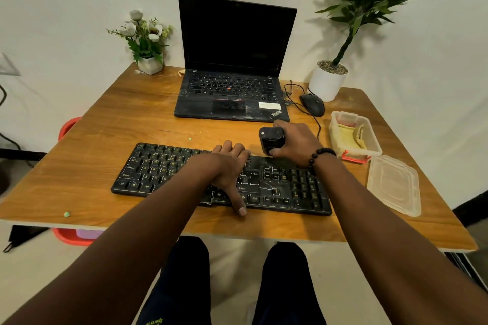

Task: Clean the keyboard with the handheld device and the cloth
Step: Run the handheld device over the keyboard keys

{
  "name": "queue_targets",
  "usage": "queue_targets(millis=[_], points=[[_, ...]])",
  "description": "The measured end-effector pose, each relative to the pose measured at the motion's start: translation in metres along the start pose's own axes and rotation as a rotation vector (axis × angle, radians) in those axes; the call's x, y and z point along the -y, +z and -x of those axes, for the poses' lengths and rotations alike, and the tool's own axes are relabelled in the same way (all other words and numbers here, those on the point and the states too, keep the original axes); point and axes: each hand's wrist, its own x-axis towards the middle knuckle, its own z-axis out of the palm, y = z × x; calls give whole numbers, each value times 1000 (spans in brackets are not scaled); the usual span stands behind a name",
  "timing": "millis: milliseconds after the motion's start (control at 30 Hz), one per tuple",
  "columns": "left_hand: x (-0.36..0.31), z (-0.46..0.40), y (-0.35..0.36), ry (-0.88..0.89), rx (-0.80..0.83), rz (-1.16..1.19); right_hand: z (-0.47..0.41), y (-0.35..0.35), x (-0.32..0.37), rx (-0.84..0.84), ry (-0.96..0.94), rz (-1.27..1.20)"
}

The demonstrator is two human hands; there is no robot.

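Leftmost, a small pot of white flowers (146, 39) stands at the far corner of the wooden surface (111, 124). The black keyboard (163, 166) lies near the front edge, its long axis running left to right and tilted slightly, the right end nearer the person; yellowish legends such as Ctrl, Alt and Shift can be read on its keys. The left hand (229, 169) lies flat across its middle, fingers straight and close together over the far rows, thumb stretched to the near edge. Behind it an open laptop (232, 60) with a dark screen carries the word ThinkPad on its palm rest. The right hand (295, 141) curls round the black handheld device (270, 140), held just above the keyboard's far right edge. Further right sit a mouse (312, 104), a potted plant (343, 42), a clear container (375, 140) holding a yellow cloth (348, 136), and its lid (393, 185).
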Motion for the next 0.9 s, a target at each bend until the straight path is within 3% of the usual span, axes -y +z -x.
queue_targets(millis=[133,267,467,800,900], points=[[1,-1,2,-8,-6,7,5,1,-1,96,30,-112],[0,1,2,3,-6,-1,4,0,0,-37,51,-76],[-2,2,-1,2,-7,-10,17,-10,1,156,41,-131],[-11,1,5,14,-47,112,35,3,-19,-391,416,-260],[-23,-3,9,41,-83,125,40,13,-19,-418,465,-258]])
